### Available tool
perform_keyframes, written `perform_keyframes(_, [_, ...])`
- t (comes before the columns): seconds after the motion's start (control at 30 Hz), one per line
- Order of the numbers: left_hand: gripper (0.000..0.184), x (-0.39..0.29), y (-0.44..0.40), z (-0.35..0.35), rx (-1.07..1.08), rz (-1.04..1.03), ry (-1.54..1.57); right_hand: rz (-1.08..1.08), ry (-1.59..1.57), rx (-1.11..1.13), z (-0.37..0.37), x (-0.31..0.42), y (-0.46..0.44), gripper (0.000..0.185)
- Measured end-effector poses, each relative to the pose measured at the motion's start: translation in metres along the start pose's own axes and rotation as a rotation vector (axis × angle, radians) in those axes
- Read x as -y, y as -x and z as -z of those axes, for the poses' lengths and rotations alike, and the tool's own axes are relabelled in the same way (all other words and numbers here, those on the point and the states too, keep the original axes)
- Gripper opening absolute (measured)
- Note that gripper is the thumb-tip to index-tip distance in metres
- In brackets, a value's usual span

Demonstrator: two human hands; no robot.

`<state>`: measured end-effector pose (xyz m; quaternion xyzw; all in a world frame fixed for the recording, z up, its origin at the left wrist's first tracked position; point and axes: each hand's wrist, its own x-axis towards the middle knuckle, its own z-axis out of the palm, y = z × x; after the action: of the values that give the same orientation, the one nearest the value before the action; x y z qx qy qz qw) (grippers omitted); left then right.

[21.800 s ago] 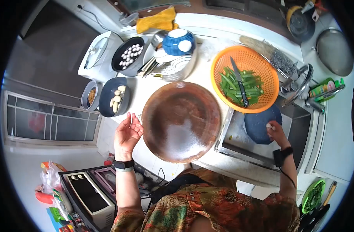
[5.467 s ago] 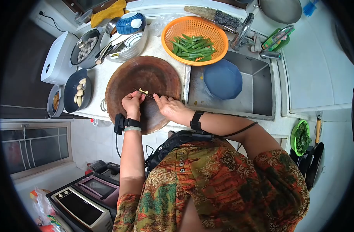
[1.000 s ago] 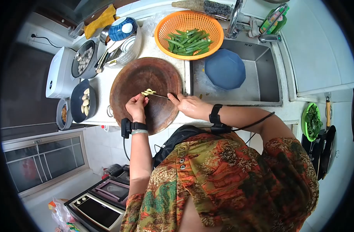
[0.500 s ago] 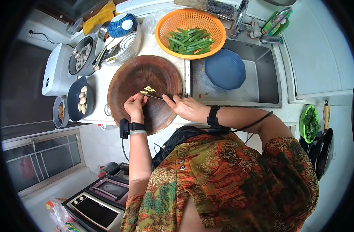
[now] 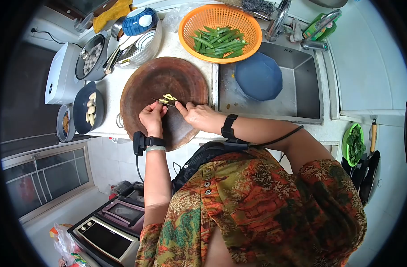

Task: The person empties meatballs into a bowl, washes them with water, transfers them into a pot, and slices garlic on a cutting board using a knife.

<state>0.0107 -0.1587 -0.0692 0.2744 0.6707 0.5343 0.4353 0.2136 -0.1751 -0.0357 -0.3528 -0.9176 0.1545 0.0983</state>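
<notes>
On the round brown wooden board, several thin pale yellow slices lie near the middle. My left hand is closed at the board's left part, its fingertips pinching a small pale yellow piece beside the slices. From the right, my right hand holds a knife, its fingers wrapped round a handle that they hide. The thin knife blade points left and touches the piece at my left fingertips.
An orange basket of green pods stands behind the sink, which holds a blue basin. Left are a dark bowl of pale cloves, a pot of round items and a dish basket.
Since half a second ago, both hands and the knife have shifted slightly left in view, along with the board. Compared with the oldest frame, the knife has left the orange basket and slices lie on the board.
</notes>
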Motion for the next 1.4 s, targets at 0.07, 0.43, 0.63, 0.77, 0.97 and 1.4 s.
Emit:
perform_keyframes(0.07, [0.009, 0.001, 0.0, 0.001, 0.002, -0.004, -0.027, -0.014, -0.003, 0.029, 0.005, 0.0, 0.011, 0.065])
perform_keyframes(0.43, [0.009, 0.001, 0.004, 0.0, -0.001, -0.026, -0.061, -0.099, -0.207, 0.125, 0.025, -0.013, 0.044, 0.072])
perform_keyframes(0.63, [0.009, 0.002, 0.004, 0.001, 0.003, -0.029, -0.05, -0.082, -0.147, 0.169, 0.036, -0.002, 0.036, 0.069])
perform_keyframes(0.77, [0.008, 0.0, 0.005, 0.0, 0.0, -0.016, -0.042, -0.074, -0.122, 0.174, 0.031, -0.002, 0.035, 0.066])
perform_keyframes(0.97, [0.007, -0.003, 0.004, 0.001, -0.002, 0.012, -0.053, -0.054, -0.109, 0.173, 0.035, 0.0, 0.03, 0.061])
perform_keyframes(1.4, [0.007, 0.001, 0.001, 0.002, 0.009, 0.011, -0.029, -0.019, -0.096, 0.111, 0.013, -0.001, 0.002, 0.057])
